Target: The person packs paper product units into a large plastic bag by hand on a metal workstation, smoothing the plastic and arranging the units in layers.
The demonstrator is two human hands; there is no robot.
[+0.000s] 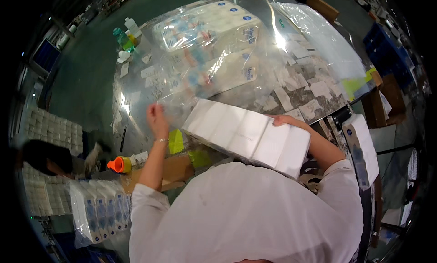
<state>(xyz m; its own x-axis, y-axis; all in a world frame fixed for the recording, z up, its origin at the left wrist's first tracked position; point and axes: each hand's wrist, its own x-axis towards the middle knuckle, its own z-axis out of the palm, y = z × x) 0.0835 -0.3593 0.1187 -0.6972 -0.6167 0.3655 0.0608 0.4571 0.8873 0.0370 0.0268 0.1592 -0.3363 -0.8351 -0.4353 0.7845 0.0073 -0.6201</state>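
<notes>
A long white block of paper tissue packs (243, 133) lies slantwise in front of my body, at the table's near edge. My right hand (284, 120) grips its right part from the far side, the fingers bent over the top. To the left of the block, my left hand (158, 119) is raised beside the loose edge of a clear plastic bag (177, 103). Motion smears its fingers, so whether they pinch the film cannot be made out. Beyond the block, large film-wrapped tissue bundles (214, 26) lie on the metal table (132, 88).
Paper scraps (312, 88) litter the table's right side, near stacked clear film (327, 40). Bottles (123, 39) stand at the far left edge. An orange tape roll (120, 164) and a black pen (123, 139) lie nearer. Wrapped packs (100, 208) and another person (50, 158) are at left.
</notes>
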